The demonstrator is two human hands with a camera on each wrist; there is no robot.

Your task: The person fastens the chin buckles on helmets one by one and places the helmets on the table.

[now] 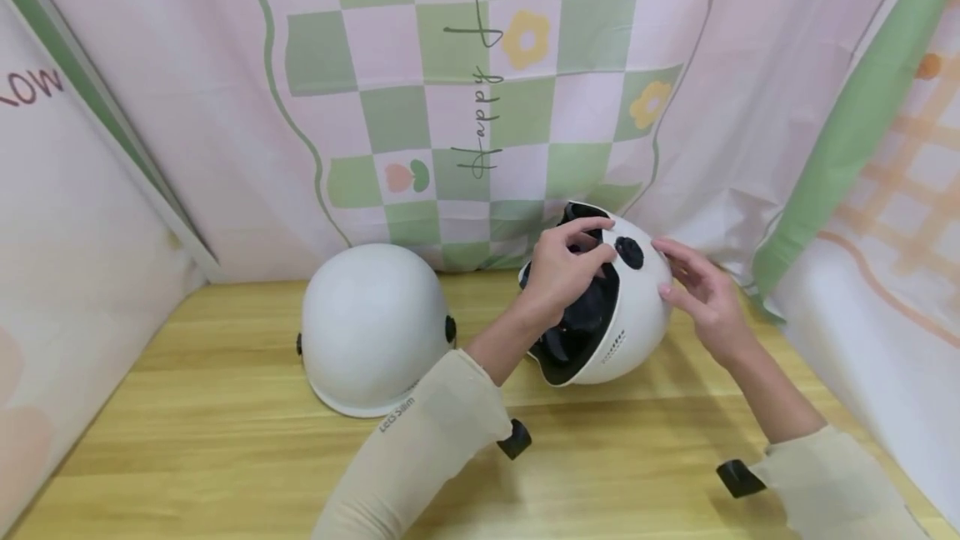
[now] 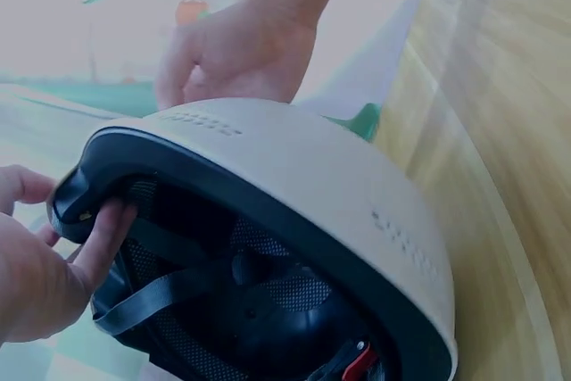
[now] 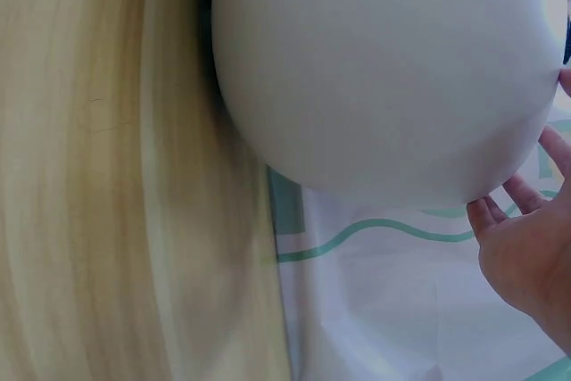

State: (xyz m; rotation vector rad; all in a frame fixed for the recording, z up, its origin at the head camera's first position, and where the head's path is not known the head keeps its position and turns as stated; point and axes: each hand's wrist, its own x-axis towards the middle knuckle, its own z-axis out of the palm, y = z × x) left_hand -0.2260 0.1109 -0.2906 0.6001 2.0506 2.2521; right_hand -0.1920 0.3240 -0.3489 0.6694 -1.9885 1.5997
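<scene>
A white helmet [image 1: 641, 307] lies tilted on the wooden table at the right, its black-lined opening facing left. My left hand [image 1: 564, 267] grips the helmet's rim near a round black knob [image 1: 629, 252]; in the left wrist view, fingers of the left hand [image 2: 53, 265] reach inside the edge, beside a black strap [image 2: 156, 301] and a red buckle part [image 2: 360, 364]. My right hand [image 1: 708, 302] rests its fingertips on the outer shell from the right; the right wrist view shows this hand [image 3: 531, 247] against the smooth shell [image 3: 384, 69].
A second white helmet [image 1: 375, 327] stands dome up to the left on the wooden table [image 1: 247, 440]. A checkered curtain [image 1: 457, 107] hangs behind the table, with pale fabric at both sides. A black piece sits at each sleeve's cuff.
</scene>
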